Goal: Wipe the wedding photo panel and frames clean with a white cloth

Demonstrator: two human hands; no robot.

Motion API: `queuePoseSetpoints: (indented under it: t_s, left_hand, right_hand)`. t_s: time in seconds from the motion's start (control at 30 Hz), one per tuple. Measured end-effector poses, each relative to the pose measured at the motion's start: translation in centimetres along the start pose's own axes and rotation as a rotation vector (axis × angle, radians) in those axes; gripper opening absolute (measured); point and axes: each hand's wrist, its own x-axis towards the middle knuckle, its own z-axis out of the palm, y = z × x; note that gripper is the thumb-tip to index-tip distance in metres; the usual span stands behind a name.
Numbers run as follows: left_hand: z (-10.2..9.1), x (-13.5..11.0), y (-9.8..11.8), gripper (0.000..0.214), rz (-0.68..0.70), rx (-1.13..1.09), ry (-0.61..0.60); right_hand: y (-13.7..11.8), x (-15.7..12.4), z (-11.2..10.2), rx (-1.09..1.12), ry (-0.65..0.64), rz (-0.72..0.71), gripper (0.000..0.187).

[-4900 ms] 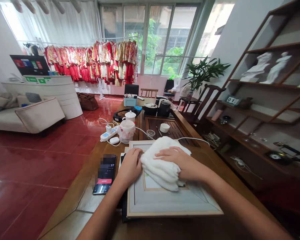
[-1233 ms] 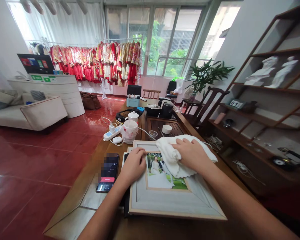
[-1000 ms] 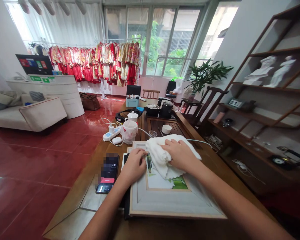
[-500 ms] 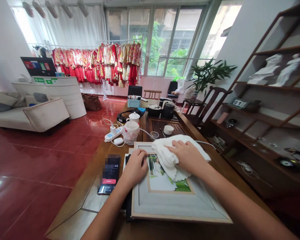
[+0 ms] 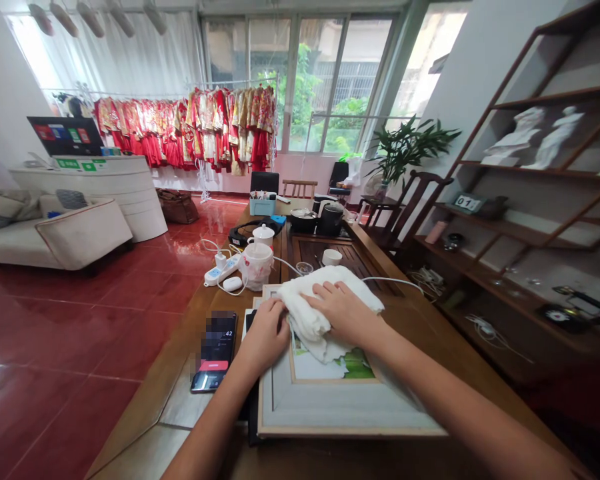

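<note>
A pale grey-white picture frame point(image 5: 340, 409) lies flat near the table's front, with a photo point(image 5: 359, 366) behind its light wooden inner edge. Its left side is held by my left hand point(image 5: 269, 331), whose fingers curl at the frame's upper left. Bunched on the upper part of the frame is a white towel point(image 5: 305, 308), which hides much of the photo. My right hand point(image 5: 344, 313) presses down on the towel and grips it from above. Something dark sticks out from under the frame's left edge.
Left of the frame lies a phone point(image 5: 215, 351). Beyond it are a power strip point(image 5: 223, 269), a white mug point(image 5: 263, 235) and a wrapped cup point(image 5: 257, 265). A small white bowl point(image 5: 332, 257) stands on the tea tray point(image 5: 353, 271). Shelves point(image 5: 530, 243) line the right side.
My right hand and the towel have moved left across the frame, up to my left hand, covering more of the photo's upper part. My left hand keeps its place on the frame.
</note>
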Motion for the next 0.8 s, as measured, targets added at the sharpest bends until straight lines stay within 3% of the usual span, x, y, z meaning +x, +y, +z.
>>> queuePoseSetpoints:
  t_s: [0.33, 0.63, 0.8]
  left_hand:
    - [0.0, -0.1, 0.0, 0.026, -0.021, -0.007, 0.011]
    - [0.2, 0.0, 0.2, 0.027, -0.021, -0.008, 0.004]
    - [0.0, 0.0, 0.3, 0.025, -0.027, 0.003, 0.008]
  right_hand:
    - [3.3, -3.2, 0.6, -0.001, 0.003, 0.207, 0.038]
    - [0.1, -0.5, 0.5, 0.065, -0.007, 0.055, 0.060]
    - [0.5, -1.0, 0.5, 0.046, -0.001, 0.086, 0.052]
